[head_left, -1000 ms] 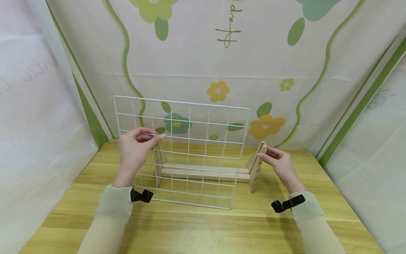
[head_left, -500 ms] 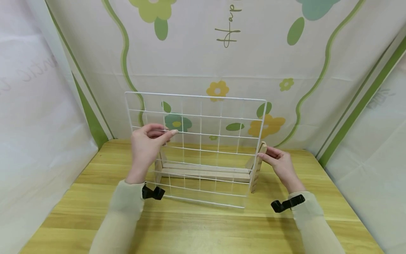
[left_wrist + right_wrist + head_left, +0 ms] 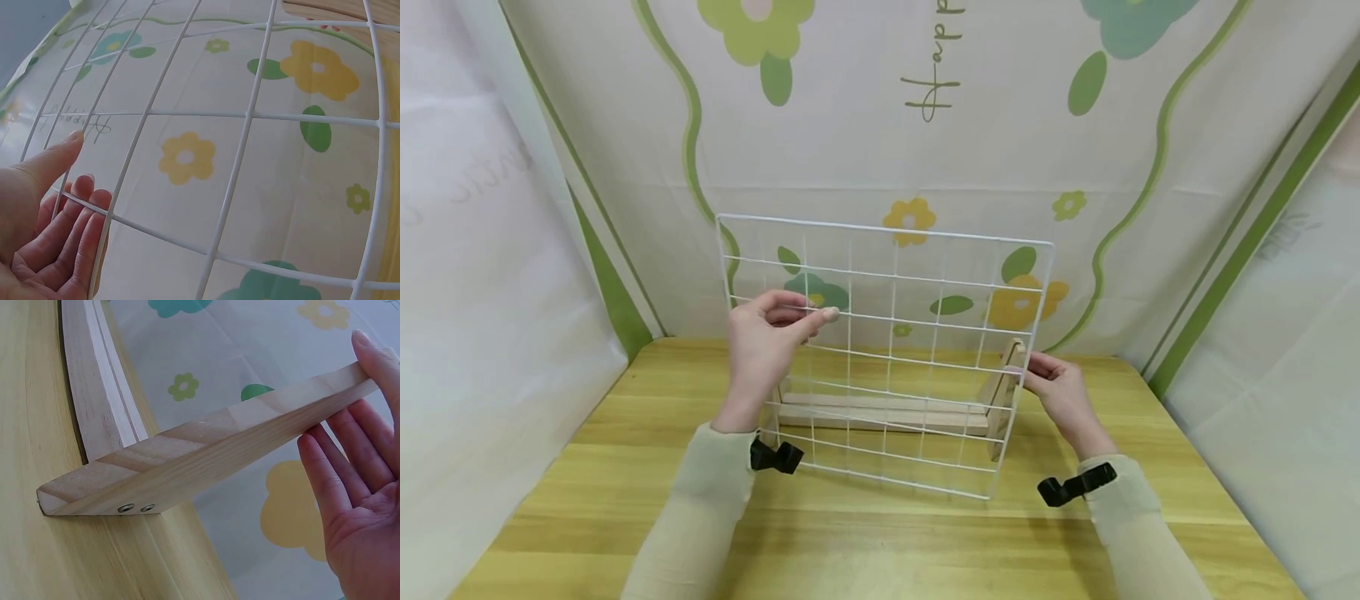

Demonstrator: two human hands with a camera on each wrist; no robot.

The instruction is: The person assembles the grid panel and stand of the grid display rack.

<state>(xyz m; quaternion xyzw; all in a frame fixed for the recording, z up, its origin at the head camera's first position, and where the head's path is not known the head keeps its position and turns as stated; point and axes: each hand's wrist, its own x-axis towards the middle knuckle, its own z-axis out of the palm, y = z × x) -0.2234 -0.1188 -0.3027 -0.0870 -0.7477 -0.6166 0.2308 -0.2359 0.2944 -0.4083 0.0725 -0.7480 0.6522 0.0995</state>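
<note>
In the head view my left hand pinches a white wire grid panel between thumb and fingers, near its left side. The grid stands tilted in front of a wooden stand, with its right edge overlapping the stand's right end in view. Whether grid and stand touch I cannot tell. My right hand holds the upper end of the stand's right wooden side piece, thumb on one face and fingers on the other. In the right wrist view, two metal screw heads show low on that piece.
Everything stands on a yellow wood-grain table. A white fabric backdrop printed with flowers rises behind the stand, and white fabric side walls flank the table. Each sleeve cuff carries a black wrist camera.
My left hand has carried the wire grid to the right, so it now overlaps the stand's right side piece. The right hand keeps its hold there. The head view has tilted slightly.
</note>
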